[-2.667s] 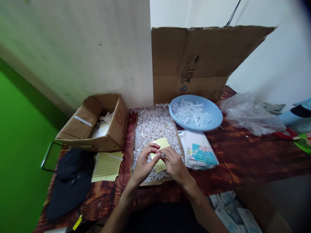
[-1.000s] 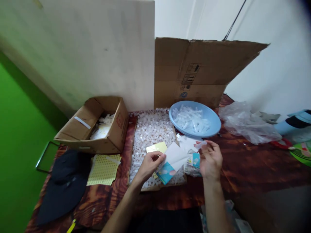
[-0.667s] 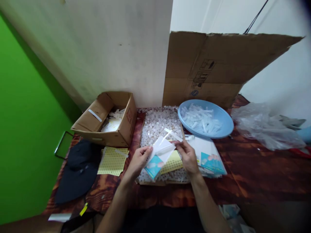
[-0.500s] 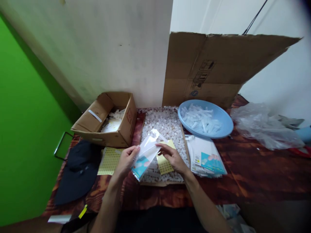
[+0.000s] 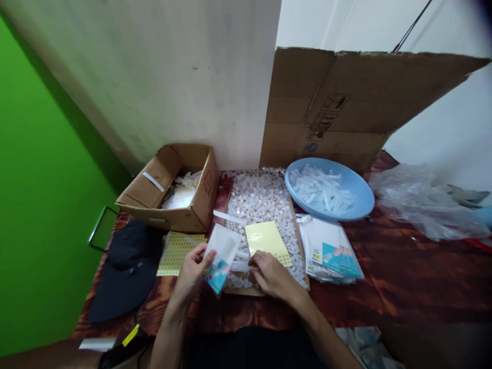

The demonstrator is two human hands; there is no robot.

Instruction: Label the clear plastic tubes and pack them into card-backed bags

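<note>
My left hand [image 5: 195, 269] grips a clear plastic bag with a white and teal printed card [image 5: 223, 251] in it, thumb on the front. Beyond the bag's top edge shows a white strip [image 5: 229, 218]; whether it belongs to the bag I cannot tell. My right hand [image 5: 271, 274] has its fingertips closed at the end of a clear plastic tube [image 5: 240, 264], low over a shallow cardboard tray [image 5: 302, 246] full of small whitish pieces [image 5: 259, 197]. Just beyond those fingers, a yellow sticker sheet [image 5: 266, 237] rests on the pieces.
At the left stand an open cardboard box [image 5: 180, 218] and a black cap [image 5: 128, 269], with another sticker sheet [image 5: 175, 253] beside them. On the right are a blue basin [image 5: 359, 205] of clear tubes, a stack of packaged cards [image 5: 334, 251] and crumpled plastic [image 5: 426, 205].
My right hand has left the bag's opening and moved down and nearer to the tubes in the tray, its fingers now closed. The left hand has shifted slightly, still holding the bag, now more upright.
</note>
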